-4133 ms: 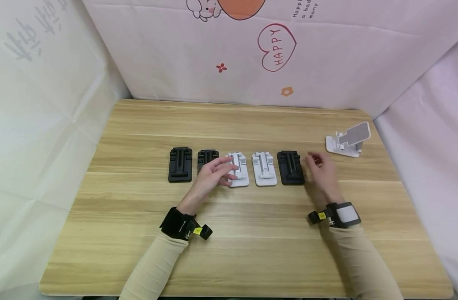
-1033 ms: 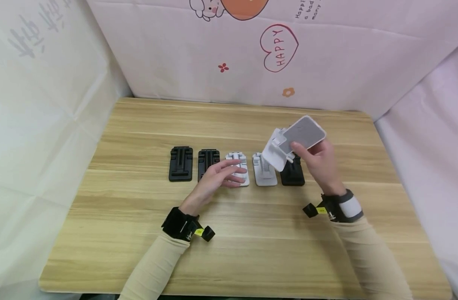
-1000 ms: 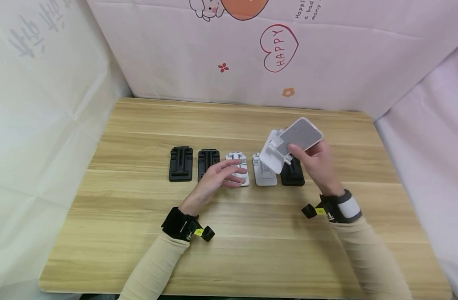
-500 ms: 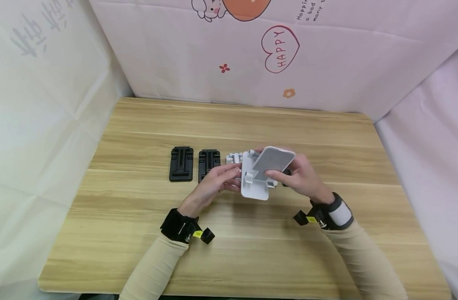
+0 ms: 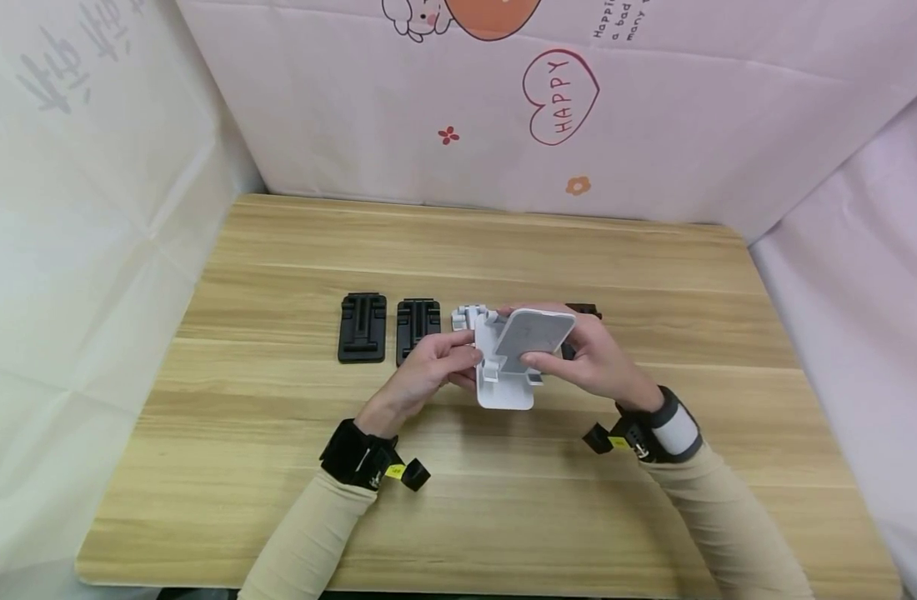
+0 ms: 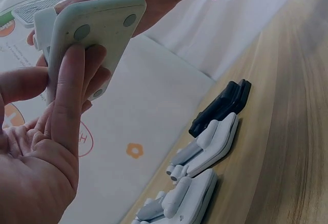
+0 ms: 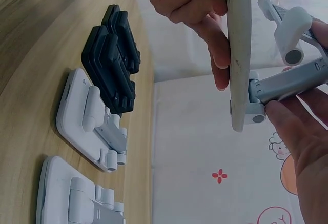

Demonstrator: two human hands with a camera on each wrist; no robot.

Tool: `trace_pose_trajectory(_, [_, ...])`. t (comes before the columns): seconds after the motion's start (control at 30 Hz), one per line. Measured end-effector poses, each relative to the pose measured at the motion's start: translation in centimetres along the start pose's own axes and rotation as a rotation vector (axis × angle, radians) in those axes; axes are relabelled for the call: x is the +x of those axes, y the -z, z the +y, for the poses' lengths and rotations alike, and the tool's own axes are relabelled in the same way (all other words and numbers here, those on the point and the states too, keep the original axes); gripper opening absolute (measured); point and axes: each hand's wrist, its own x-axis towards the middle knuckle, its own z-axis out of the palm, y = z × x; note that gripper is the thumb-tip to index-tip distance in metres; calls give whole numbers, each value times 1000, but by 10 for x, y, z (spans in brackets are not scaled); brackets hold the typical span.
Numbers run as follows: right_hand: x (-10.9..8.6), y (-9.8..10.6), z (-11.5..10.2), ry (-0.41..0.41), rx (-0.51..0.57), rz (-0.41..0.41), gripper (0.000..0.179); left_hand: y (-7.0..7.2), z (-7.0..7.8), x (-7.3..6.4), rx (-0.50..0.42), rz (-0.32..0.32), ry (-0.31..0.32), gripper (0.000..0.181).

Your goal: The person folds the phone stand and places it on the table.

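Note:
Both hands hold an unfolded white phone stand [image 5: 507, 393] above the table. My left hand [image 5: 427, 364] pinches its base by the left edge, with the thumb on one side and fingers under it. In the left wrist view, the underside of the base [image 6: 113, 21] shows round grey feet. My right hand [image 5: 597, 354] grips the raised plate, its thumb on the grey pad [image 5: 535, 335] and fingers behind. In the right wrist view, the hinged arm [image 7: 294, 83] stands out from the base. Two folded white phone stands lie below, mostly hidden in the head view.
Two folded black phone stands, one at the row's left end [image 5: 362, 327] and another beside it [image 5: 418, 323], lie on the wooden table [image 5: 293, 517]. A third black one [image 5: 584, 311] is partly hidden behind my right hand. A printed cloth [image 5: 496, 167] hangs behind the table.
My right hand has taken the white phone stand from the table's right side and brought it left to the middle. My left hand has taken hold of its base.

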Motion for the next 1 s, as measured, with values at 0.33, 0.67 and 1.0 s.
trace_pose_trajectory(0.33, [0, -5, -6, -133, -100, -7, 52, 1, 3, 0, -74, 17, 24, 44])
trace_pose_trajectory(0.67, [-8, -11, 12, -215, -155, 8, 49, 3, 2, 1, -187, 5, 56, 42])
trace_pose_trajectory(1.0, [-14, -12, 26, -157, -183, 48, 48, 3, 2, 1, -183, -7, 68, 42])
